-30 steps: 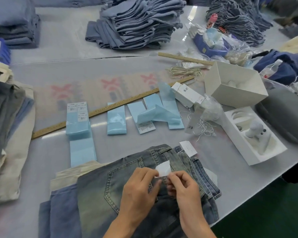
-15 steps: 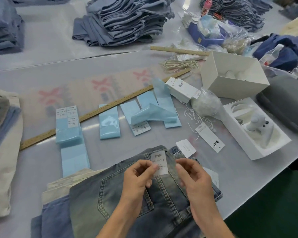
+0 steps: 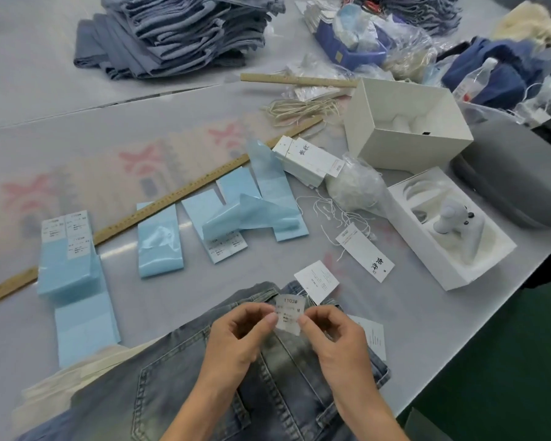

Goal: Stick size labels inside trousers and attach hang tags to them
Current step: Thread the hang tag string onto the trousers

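Above the jeans (image 3: 185,386), size label (image 3: 289,316) now pinched by both hands (image 3: 287,348), formerly left-only.

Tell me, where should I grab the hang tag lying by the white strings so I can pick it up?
Pinch the hang tag at its near end, coming from above with fingers on the two long edges. It lies flat on the table, and strings tangle its far end.
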The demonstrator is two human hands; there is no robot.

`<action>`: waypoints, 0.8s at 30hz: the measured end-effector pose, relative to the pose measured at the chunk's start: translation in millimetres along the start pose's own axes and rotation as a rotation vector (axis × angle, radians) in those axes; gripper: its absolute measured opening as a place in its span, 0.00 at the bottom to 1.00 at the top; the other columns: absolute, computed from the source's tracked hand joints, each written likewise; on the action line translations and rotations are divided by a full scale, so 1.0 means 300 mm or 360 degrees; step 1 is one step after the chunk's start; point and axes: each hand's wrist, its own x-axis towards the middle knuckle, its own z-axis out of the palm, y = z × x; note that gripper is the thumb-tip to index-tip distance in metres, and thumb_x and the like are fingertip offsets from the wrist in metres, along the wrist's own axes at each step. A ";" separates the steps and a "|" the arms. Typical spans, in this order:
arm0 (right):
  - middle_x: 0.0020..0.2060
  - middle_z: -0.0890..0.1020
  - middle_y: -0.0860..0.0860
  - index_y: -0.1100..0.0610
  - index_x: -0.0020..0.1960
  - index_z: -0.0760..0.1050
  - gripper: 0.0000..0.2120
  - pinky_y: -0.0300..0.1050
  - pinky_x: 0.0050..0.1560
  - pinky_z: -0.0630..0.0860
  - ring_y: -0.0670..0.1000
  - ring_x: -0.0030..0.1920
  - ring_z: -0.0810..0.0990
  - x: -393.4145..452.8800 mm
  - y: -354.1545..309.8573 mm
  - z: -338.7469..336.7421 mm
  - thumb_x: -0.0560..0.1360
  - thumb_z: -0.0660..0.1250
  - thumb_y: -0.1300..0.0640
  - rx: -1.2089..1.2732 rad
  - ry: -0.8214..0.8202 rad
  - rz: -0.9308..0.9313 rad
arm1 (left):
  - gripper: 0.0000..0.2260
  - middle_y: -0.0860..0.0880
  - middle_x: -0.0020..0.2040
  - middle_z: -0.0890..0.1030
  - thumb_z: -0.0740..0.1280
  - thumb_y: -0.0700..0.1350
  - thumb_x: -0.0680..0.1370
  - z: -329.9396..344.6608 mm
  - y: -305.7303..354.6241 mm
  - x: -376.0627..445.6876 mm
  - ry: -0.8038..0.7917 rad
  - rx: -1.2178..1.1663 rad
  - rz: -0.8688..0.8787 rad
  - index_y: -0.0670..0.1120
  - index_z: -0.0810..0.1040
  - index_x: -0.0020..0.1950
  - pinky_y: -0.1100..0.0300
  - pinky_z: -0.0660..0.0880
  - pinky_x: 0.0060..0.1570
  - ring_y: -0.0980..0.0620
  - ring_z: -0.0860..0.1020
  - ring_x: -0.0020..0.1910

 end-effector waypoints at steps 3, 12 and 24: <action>0.33 0.83 0.49 0.53 0.41 0.83 0.08 0.35 0.35 0.75 0.44 0.33 0.78 0.033 0.018 0.001 0.76 0.73 0.63 0.0393 0.0196 0.0126 | 0.05 0.51 0.38 0.82 0.73 0.52 0.76 0.023 0.017 0.096 0.0219 0.0103 0.0071 0.57 0.83 0.51 0.61 0.71 0.28 0.55 0.73 0.30; 0.22 0.76 0.55 0.54 0.34 0.82 0.16 0.37 0.21 0.71 0.46 0.20 0.72 0.106 0.134 -0.022 0.75 0.69 0.71 0.0799 0.0983 0.0368 | 0.11 0.50 0.52 0.82 0.70 0.52 0.79 0.478 0.031 0.675 -0.0388 0.1503 0.0255 0.50 0.80 0.59 0.55 0.75 0.52 0.49 0.80 0.54; 0.26 0.80 0.58 0.54 0.35 0.80 0.16 0.42 0.26 0.73 0.48 0.24 0.74 0.108 0.187 -0.017 0.75 0.69 0.72 0.0678 0.0959 0.0331 | 0.11 0.43 0.56 0.77 0.71 0.47 0.76 0.683 -0.110 0.929 -0.0478 0.1928 0.0329 0.44 0.78 0.56 0.51 0.75 0.49 0.40 0.79 0.54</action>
